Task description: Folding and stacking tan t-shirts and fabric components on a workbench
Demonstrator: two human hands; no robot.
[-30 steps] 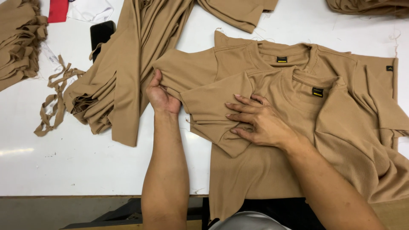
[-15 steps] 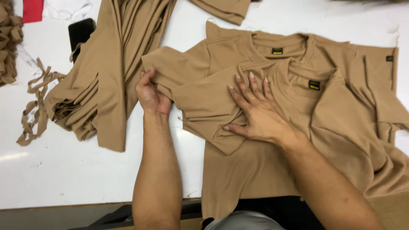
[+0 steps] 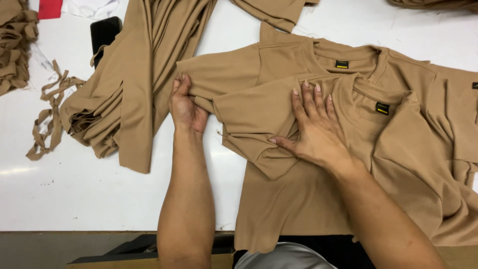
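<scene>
On the white counter point(image 3: 99, 199), tan shirts lay stacked
Left hand point(image 3: 186, 107) pinched the top shirt's sleeve point(image 3: 234, 109); right hand point(image 3: 318, 132) pressed flat, fingers spread

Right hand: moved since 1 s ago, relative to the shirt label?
Yes. Right hand slid up the shirt, fingertips nearer the neck label.

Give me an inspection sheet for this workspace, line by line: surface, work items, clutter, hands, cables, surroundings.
Surface: white table, a few small marks.
Work items: tan shirts overlapping; top shirt's sleeve partly folded.
Clutter: hanging tan garment pile, fabric strips, black phone, red item at the top edge.
Hands: left hand grips the sleeve's edge; right hand pressed flat on the shirt.
Cables: nothing seen.
Surroundings: dark area below the table's front edge.
</scene>
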